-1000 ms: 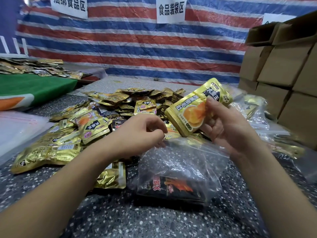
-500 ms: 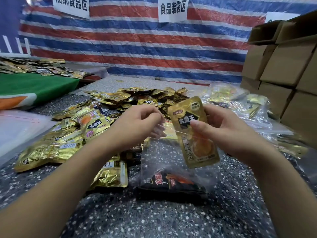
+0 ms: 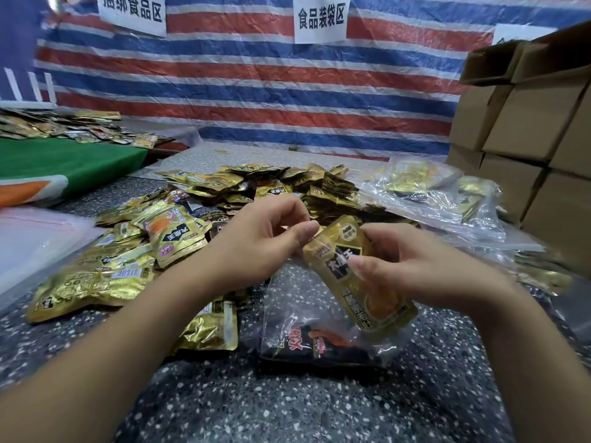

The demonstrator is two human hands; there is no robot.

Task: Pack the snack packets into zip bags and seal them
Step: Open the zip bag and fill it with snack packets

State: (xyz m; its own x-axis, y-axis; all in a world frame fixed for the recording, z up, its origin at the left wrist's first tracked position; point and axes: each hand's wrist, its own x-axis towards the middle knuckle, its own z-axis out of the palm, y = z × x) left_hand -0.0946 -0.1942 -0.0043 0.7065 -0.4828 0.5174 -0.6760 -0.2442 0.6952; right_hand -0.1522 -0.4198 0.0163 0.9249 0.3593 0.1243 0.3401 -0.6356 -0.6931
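A red, white and blue striped tarp [image 3: 256, 91] hangs across the back as a wall, with white paper signs [image 3: 319, 19] in black Chinese characters fixed near its top. The table [image 3: 287, 410] is dark speckled stone. To the left stands a second surface under a green cloth [image 3: 64, 161]. Brown cardboard boxes [image 3: 527, 123] are stacked at the right, the top one with open flaps. The light is soft and even

We see a glossy gold foil snack packet [image 3: 358, 276] tilted, its lower end inside the mouth of a clear plastic zip bag [image 3: 297, 302] that already holds a black packet [image 3: 316, 346]. At ten o'clock from the bag sprawls a heap of loose gold packets [image 3: 198, 225]; at two o'clock lie filled clear bags [image 3: 441, 199].
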